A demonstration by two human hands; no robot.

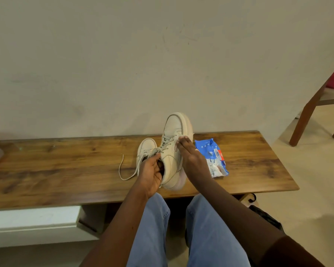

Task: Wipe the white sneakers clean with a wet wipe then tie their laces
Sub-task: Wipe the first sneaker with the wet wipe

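The head view is the only one. The held sneaker is the landmark. It stands steeply tilted, toe up toward the wall and heel low over the near edge of the counter; I cannot tell whether the heel touches the wood. Judging by the pose, it is propped this way to turn its side panel up for wiping.

The left hand takes it at the collar. Its grip is curled, fingers hooked inside the shoe's mouth and the thumb outside by the tongue, which steadies the shoe against the wiping pressure.

The right hand lies on the shoe's right side, just under the lacing. Its grip is spread, fingers straight and pressed flat, with a scrap of the white wet wipe showing beyond the fingertips. It presses the wipe on the leather; it does not pinch it.

The second sneaker sits on the counter just left of the held one, partly behind the left hand, and a loose lace trails further left. The blue wipe pack lies just right of the held sneaker, within easy reach. The laces look untied, so the wiping step is under way and the tying is not yet done.
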